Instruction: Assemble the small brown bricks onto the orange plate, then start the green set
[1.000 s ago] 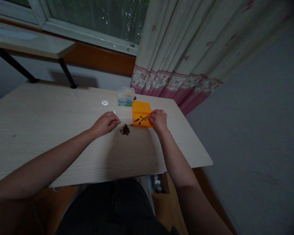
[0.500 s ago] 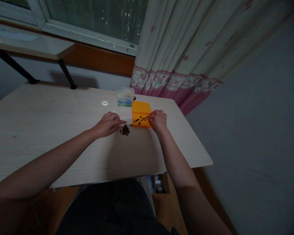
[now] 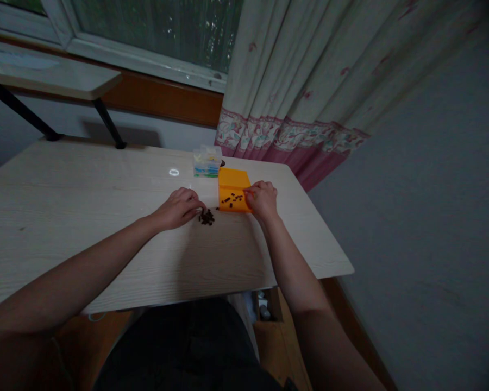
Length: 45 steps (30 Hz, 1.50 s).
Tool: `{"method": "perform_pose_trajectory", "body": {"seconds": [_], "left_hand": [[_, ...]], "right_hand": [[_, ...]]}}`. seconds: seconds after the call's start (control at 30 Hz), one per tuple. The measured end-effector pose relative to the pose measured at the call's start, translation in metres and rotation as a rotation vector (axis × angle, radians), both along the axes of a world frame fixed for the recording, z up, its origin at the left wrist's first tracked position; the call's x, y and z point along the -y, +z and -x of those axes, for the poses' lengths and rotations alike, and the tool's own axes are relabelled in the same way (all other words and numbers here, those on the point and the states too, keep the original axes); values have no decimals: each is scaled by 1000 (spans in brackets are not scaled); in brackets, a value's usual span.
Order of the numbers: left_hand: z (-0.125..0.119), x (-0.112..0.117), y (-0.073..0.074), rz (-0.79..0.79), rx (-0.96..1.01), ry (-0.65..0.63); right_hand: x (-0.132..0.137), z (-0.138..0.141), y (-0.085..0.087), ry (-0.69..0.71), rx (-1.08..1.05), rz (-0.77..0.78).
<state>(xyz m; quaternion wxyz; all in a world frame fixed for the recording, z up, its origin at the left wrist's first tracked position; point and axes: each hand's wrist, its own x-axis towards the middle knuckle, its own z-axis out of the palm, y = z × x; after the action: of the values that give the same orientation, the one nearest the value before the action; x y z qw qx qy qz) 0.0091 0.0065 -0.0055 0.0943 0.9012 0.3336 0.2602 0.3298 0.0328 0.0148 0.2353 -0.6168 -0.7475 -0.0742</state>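
Observation:
A small heap of dark brown pieces (image 3: pixel 206 218) lies on the table, too small for me to tell their kind. My left hand (image 3: pixel 180 208) is at the heap's upper left edge, its fingertips drawn together in a pinch. Right of the heap is an orange open case or folder (image 3: pixel 233 178), with several dark pieces (image 3: pixel 227 200) scattered on its near half. Over the right edge of that case, my right hand (image 3: pixel 263 199) has thumb and fingers closed together. Whatever either pinch holds is too small or hidden to make out.
Behind the orange case stands a clear plastic box (image 3: pixel 207 162) with blue and green contents. The pale wooden table (image 3: pixel 106 239) ends at a curtain (image 3: pixel 285 130) and wall. A raised shelf (image 3: pixel 65 79) on black legs is at the back left.
My left fingertips have moved down a little, from just above the heap to its edge, and curled in. My right hand stays over the orange case, its fingers shifted slightly.

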Motion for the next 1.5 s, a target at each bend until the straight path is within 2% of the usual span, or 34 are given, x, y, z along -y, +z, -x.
{"method": "perform_pose_trajectory", "body": {"seconds": [0.27,0.5,0.7,0.9,1.13,1.5], "left_hand": [[0,0,1,30,36,-12],[0,0,2,26,13,14],[1,-2,5,16,115,41],[0,-7,4,94,296,110],[-11,3,11,178,380,48],[-15,6,13,190,404,-8]], "right_hand": [[0,2,2,-1,-42,-89],[7,12,11,21,-77,-91],[15,30,12,139,-81,-84],[30,55,14,294,-19,-80],[40,71,13,499,4,-137],[44,78,10,554,-13,-155]]}}
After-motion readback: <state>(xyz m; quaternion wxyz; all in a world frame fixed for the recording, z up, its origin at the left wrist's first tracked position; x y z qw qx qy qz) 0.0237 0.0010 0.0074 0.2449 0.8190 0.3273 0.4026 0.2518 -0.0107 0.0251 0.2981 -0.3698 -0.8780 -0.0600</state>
